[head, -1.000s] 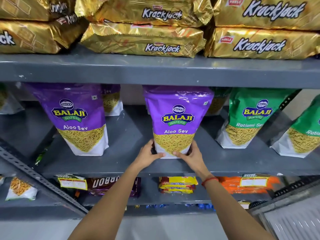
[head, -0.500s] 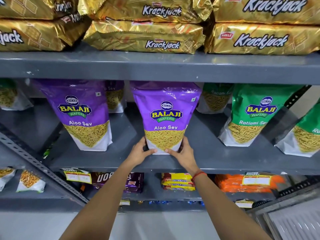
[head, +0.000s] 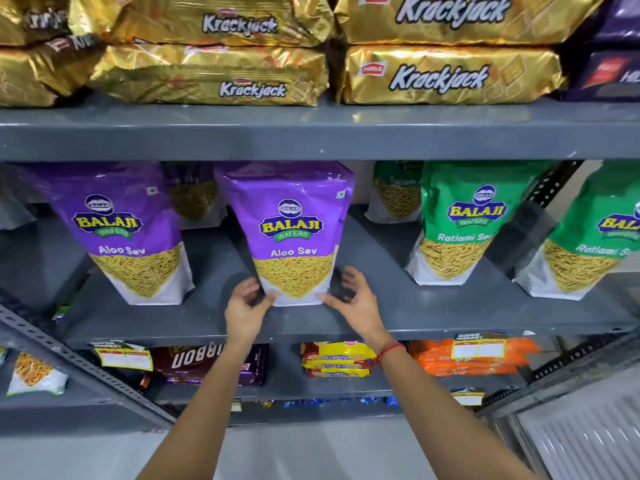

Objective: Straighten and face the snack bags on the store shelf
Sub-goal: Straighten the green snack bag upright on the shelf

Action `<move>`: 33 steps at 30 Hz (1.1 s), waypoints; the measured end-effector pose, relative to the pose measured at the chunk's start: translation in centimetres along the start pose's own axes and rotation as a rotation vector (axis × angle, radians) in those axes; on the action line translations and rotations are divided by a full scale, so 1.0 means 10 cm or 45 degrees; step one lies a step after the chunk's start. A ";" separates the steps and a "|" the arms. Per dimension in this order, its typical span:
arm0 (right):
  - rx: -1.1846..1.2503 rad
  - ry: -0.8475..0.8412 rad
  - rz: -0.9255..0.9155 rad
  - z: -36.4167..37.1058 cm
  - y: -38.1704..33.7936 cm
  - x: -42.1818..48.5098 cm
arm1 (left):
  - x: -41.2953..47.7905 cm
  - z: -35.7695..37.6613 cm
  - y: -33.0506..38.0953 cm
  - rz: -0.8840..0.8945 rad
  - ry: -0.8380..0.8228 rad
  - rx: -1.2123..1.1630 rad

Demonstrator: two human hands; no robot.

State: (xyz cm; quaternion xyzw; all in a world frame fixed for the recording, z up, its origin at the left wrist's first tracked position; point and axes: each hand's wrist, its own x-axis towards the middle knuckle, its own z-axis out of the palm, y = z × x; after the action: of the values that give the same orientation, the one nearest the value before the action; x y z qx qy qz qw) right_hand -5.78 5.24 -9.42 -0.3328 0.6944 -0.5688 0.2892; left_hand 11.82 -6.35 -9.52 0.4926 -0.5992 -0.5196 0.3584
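Observation:
A purple Aloo Sev bag stands upright, label forward, in the middle of the grey middle shelf. My left hand and my right hand hover at either side of its base, fingers spread, a small gap between fingers and bag. A second purple Aloo Sev bag stands to the left. Two green Ratlami Sev bags stand to the right, the far one leaning. More bags sit behind, partly hidden.
Gold Krackjack packs are stacked on the upper shelf. The lower shelf holds a brown biscuit pack, yellow packs and orange packs. A slanted metal brace crosses the lower left.
Both hands have let go of the middle Aloo Sev bag's base and opened beside it. The bag had slid left toward the other purple bag.

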 end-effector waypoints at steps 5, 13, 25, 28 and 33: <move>-0.017 0.518 -0.021 -0.72 0.16 -0.09 | -0.60 0.53 0.12 -0.018 -0.009 -0.255; -0.145 0.710 0.158 -1.98 0.39 0.20 | -0.44 1.78 0.49 0.174 -0.463 0.085; 0.058 0.217 0.105 -2.31 0.50 0.46 | -0.32 2.57 0.54 0.189 -0.697 0.182; 0.019 0.203 0.128 -2.28 0.48 0.37 | -0.41 2.50 0.50 0.191 -0.608 0.157; -0.021 0.148 0.099 -2.21 0.49 0.21 | -0.55 2.33 0.35 0.241 -0.540 0.150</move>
State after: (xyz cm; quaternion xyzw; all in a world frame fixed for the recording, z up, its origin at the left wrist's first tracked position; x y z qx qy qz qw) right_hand -24.98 17.46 -10.17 -0.2744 0.7270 -0.5698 0.2674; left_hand -9.45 5.10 -10.40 0.3340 -0.7338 -0.5397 0.2424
